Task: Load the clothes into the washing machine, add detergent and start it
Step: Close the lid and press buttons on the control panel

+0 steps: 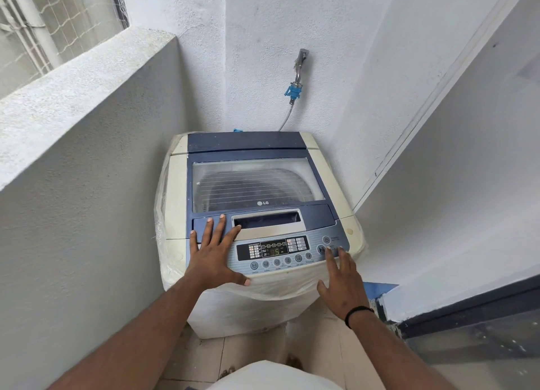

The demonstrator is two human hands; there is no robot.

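Observation:
A cream and blue top-loading washing machine (175,202) stands in the corner with its glass lid (257,182) closed; dark shapes show dimly through the glass. The control panel (280,252) is lit and its display shows digits. My left hand (213,252) lies flat with straight fingers on the lid's front left and the panel's left end. My right hand (340,281) has spread fingers, and its index fingertip touches the round start/pause button (321,249) at the panel's right. No detergent container is in view.
A low grey wall (87,144) runs along the left of the machine. A tap with a blue hose connector (293,91) sits on the back wall. A white wall and door frame (438,103) close the right side. Tiled floor (251,354) lies below.

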